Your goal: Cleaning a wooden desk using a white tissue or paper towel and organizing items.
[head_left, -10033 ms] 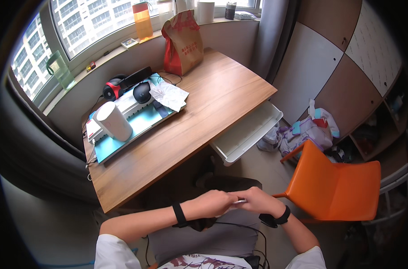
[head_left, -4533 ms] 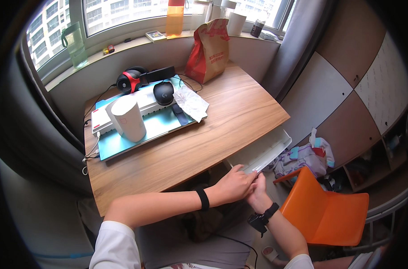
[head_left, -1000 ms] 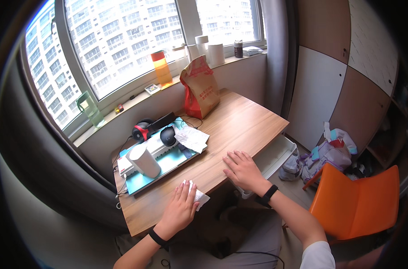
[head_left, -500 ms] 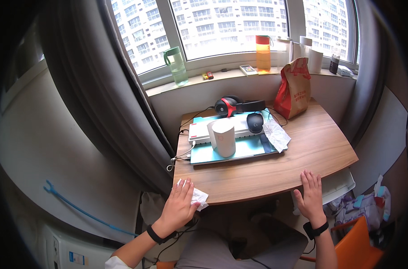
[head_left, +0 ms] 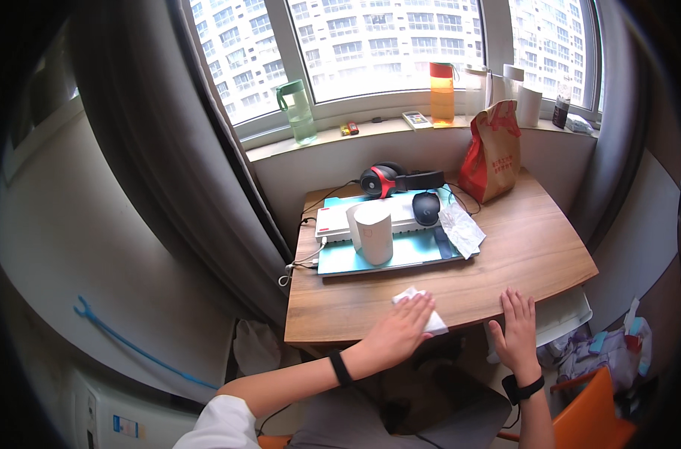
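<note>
Near the desk's front edge, my left hand (head_left: 402,327) presses a folded white tissue (head_left: 436,323) against the wooden desk top (head_left: 340,307). Its fingers lie over the tissue, whose corners stick out beyond the fingertips and beside the thumb side. Further right, my right hand (head_left: 518,329) rests on the front edge with its fingers stretched out and nothing in them. A white cylindrical container (head_left: 374,238) stands beyond my left hand on a closed light-blue laptop (head_left: 415,248). A second, crumpled tissue (head_left: 462,230) lies over the laptop's right corner.
A white keyboard (head_left: 336,221), a black mouse (head_left: 426,208) and black-and-red headphones (head_left: 381,179) sit at the back. A paper bag (head_left: 494,161) stands at the back right. Bottles, including an orange one (head_left: 442,93), line the windowsill. A white drawer (head_left: 557,322) juts out below the desk.
My left hand has slid the tissue rightward along the front of the desk, from the left corner to near the middle. The right hand has stayed in place.
</note>
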`<control>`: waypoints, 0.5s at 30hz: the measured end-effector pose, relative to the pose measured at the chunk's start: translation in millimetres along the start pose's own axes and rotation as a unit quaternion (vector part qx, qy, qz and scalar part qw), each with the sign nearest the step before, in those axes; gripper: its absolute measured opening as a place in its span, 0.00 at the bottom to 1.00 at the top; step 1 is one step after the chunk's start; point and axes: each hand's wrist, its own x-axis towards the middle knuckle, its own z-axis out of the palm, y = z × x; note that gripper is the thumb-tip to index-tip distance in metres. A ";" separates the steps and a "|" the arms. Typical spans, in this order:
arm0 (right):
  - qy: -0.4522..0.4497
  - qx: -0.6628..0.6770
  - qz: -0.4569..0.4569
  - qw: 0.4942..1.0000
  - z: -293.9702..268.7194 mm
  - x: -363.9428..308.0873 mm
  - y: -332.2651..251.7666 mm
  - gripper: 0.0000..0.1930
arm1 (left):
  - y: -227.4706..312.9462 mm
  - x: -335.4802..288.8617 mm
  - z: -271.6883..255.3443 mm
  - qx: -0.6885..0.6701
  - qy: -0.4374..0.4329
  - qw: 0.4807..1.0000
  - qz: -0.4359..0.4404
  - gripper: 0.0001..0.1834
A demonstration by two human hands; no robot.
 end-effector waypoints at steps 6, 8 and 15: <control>0.001 -0.002 -0.001 1.000 4.8 1.1 0.2 0.32 | 15.7 31.2 16.0 -0.055 0.026 0.998 0.030 0.35; -0.004 0.000 0.003 1.000 3.6 0.4 -0.9 0.32 | 2.7 14.9 9.3 -0.061 0.007 0.998 0.023 0.35; -0.004 0.000 0.006 1.000 -1.1 -0.5 -2.2 0.32 | -48.1 -112.5 -64.4 0.078 -0.042 0.989 -0.118 0.38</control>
